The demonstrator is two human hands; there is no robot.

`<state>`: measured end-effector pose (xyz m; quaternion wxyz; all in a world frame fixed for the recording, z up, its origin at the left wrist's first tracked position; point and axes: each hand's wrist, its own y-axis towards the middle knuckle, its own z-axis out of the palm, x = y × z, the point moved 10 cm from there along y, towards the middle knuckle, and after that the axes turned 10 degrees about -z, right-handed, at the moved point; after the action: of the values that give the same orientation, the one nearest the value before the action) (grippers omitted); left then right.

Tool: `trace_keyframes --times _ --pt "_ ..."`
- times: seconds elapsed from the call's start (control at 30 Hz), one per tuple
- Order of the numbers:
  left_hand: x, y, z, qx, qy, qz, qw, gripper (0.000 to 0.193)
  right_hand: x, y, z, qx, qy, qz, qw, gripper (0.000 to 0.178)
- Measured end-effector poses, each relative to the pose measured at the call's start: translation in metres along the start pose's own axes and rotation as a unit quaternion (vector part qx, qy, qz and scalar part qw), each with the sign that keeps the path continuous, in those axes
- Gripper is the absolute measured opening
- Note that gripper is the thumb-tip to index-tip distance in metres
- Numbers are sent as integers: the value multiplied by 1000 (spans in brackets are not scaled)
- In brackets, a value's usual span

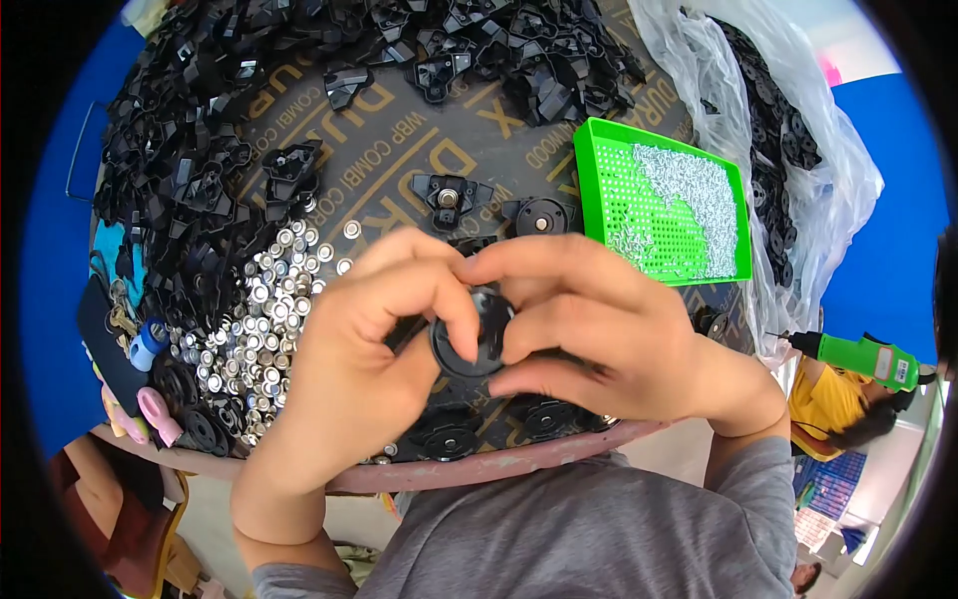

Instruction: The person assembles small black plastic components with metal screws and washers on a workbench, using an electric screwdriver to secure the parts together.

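Both hands meet over the middle of the table, closed on one black round plastic part (489,327). My left hand (364,324) wraps its left side, with a fingertip pressed on its face. My right hand (604,334) pinches the opposite rim between thumb and fingers. Just beyond the hands lie a black bracket (449,198) with a silver metal cap in it and a black disc part (541,217) with a metal centre. More black disc parts (444,436) lie along the near edge, partly covered by my hands.
Loose silver metal caps (261,324) are heaped at left. Black plastic parts (190,180) pile up along the far and left sides. A green perforated tray (591,185) holds small silver pins. At right are a clear plastic bag (833,190) and a green electric screwdriver (866,359).
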<state>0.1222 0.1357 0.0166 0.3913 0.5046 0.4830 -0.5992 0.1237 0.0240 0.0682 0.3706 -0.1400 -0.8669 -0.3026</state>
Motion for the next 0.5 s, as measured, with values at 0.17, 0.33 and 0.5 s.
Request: trace_keyframes --times 0.17,0.33,0.5 --pt "-2 -5 15 45 76 42 995 26 3 -8 6 50 -32 17 998 28" --pt "-10 -3 -17 -143 178 26 973 24 -10 -3 -15 3 -159 30 987 51" --pt "5 4 -37 -169 354 -9 920 12 -35 -7 -16 31 -215 53 975 59"
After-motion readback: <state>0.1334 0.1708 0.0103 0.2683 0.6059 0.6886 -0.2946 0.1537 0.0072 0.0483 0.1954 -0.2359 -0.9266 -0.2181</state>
